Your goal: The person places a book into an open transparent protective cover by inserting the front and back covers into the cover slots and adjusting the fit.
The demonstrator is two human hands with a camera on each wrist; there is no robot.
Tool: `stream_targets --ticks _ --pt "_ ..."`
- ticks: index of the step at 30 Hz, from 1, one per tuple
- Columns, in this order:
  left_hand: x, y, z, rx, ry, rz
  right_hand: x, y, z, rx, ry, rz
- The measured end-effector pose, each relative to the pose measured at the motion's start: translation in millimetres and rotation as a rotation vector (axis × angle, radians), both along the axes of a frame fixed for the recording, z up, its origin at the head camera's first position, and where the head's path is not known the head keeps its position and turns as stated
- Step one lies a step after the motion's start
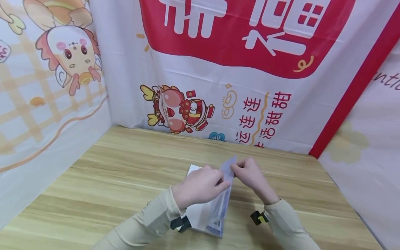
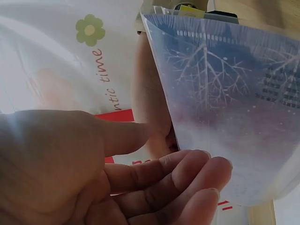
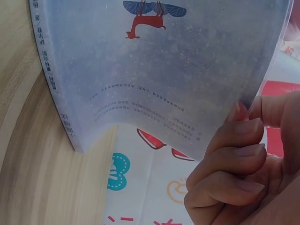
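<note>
A thin book [image 1: 197, 217] lies on the table with white paper facing up on its left side. Its pale blue cover [image 1: 229, 165], which looks glossy like clear plastic, stands raised at the right. My right hand [image 1: 250, 173] pinches the cover's free edge between thumb and fingers. Above the white paper, my left hand [image 1: 201, 185] has its fingers loosely bent, fingertips right at the cover in the left wrist view, thumb apart from them. White bare trees show on the cover's inner face [image 2: 220, 93]. The outer face [image 3: 150, 70] carries a red deer and small print.
The wood-grain table [image 1: 125, 166] reaches back to a white hanging cloth [image 1: 125, 86] with red lettering and cartoon figures. Printed cloths also hang at the left and right. Small black devices are strapped at both wrists.
</note>
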State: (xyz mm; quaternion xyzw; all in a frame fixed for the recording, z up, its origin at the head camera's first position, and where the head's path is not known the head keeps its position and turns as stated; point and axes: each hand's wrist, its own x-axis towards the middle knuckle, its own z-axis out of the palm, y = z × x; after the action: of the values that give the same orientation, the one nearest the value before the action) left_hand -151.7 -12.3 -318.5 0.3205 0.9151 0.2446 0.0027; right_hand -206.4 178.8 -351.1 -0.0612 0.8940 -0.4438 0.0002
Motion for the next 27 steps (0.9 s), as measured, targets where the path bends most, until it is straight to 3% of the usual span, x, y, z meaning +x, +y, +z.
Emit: stream_targets --ticks 15,27 --pt "2.1 -0.9 0.6 -0.024 -0.079 -0.012 2.6 -13.4 -2.3 0.053 0.04 0.005" --pt "-2.0 -1.9 -5.3 -0.054 -0.066 0.01 -0.9 -20.4 -6.5 0.062 0.066 0.039"
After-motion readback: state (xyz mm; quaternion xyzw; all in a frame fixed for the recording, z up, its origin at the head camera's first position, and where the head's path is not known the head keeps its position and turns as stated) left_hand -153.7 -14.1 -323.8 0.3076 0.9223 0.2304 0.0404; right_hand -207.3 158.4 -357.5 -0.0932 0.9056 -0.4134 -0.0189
